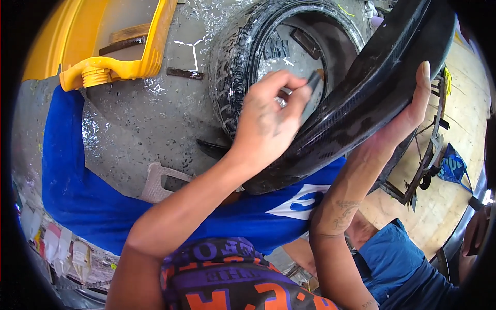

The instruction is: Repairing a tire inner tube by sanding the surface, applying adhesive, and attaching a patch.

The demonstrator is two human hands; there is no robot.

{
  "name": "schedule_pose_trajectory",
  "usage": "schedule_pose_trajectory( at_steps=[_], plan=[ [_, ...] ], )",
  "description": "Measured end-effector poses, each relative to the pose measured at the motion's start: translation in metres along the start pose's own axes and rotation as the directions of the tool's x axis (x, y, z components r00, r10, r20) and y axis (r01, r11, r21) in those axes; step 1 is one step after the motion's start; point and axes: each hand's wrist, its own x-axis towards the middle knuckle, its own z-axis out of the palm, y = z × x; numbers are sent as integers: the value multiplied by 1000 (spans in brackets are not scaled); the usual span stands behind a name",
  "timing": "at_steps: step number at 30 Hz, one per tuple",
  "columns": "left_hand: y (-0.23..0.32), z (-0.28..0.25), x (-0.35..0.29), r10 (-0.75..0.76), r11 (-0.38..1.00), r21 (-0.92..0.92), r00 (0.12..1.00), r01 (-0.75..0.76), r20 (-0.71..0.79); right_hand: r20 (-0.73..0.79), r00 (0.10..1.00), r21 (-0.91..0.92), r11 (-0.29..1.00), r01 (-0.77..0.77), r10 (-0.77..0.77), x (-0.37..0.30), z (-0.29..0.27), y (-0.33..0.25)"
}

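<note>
A long, curved, glossy black part [341, 124] with a carbon-fibre weave runs diagonally from the upper right down to the middle, over my lap. My left hand [274, 113] is closed in a pinch on a flat dark-grey piece [311, 101], held against or close to the part's inner edge; motion blurs it, and I cannot tell its exact kind. Along the outer edge, my right hand [411, 116] grips the black part, one digit lying up its side and the other fingers hidden behind it.
Beyond the part a worn tyre [227, 77] lies on the dusty grey floor [155, 124]. A cut yellow jerrycan [113, 70] is at upper left. Blue fabric [103, 206] covers my lap. Another person in dark blue clothing [398, 258] is at lower right, near a metal frame [431, 155].
</note>
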Motion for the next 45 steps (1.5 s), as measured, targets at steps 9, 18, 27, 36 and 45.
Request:
schedule_pose_trajectory(
  at_steps=[9, 18, 27, 36, 45],
  plan=[
    [-10, 25, -39, 92, 989, -106, 991, -101, -93, 23, 999, 8, 999, -49, 49, -9, 1, 3],
    [25, 40, -35, 159, 987, -22, 987, -159, 9, -26, 999, -30, 999, -42, 41, 0, -3, -40],
    [0, -47, 35, 203, 979, 20, 977, -202, -58, 151, 981, -278, 948, 157, -119, 3, -15, 16],
    [-2, -280, 262, 395, 596, 742, 916, -307, 62, 77, 997, -703, 709, 50, 6, 2, -12, -9],
    [-132, -371, 357, -118, 47, 970, 966, 238, -231, -80, 997, -133, 991, -25, 14, 6, -17, 9]
  ],
)
